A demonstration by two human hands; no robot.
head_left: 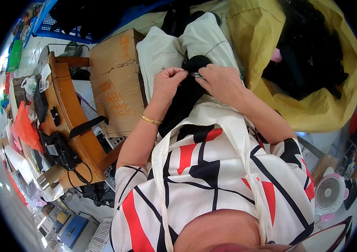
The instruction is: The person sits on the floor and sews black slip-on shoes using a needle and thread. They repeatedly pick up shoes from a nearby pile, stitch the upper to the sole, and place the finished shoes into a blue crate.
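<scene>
Both my hands are close together over my lap. My left hand point(168, 84) is closed in a pinch, thumb against fingers, at the edge of a black sock-like fabric piece point(180, 103). What sits between those fingertips is too small to make out. My right hand point(222, 82) is closed around a small shiny metal tool point(195, 75), its tip pointing toward my left fingertips; most of the tool is hidden by the fingers. A rounded end of black fabric point(197, 63) shows just beyond the hands. The black piece lies along my lap over a white cloth point(205, 33).
On the right stands a large yellow sack point(254, 33) of black textile pieces point(304, 54). To the left are a cardboard box point(115, 84) and a wooden table point(67, 105) with a black device point(57, 147). A blue crate point(65, 29) stands far left; a fan point(328, 192) is lower right.
</scene>
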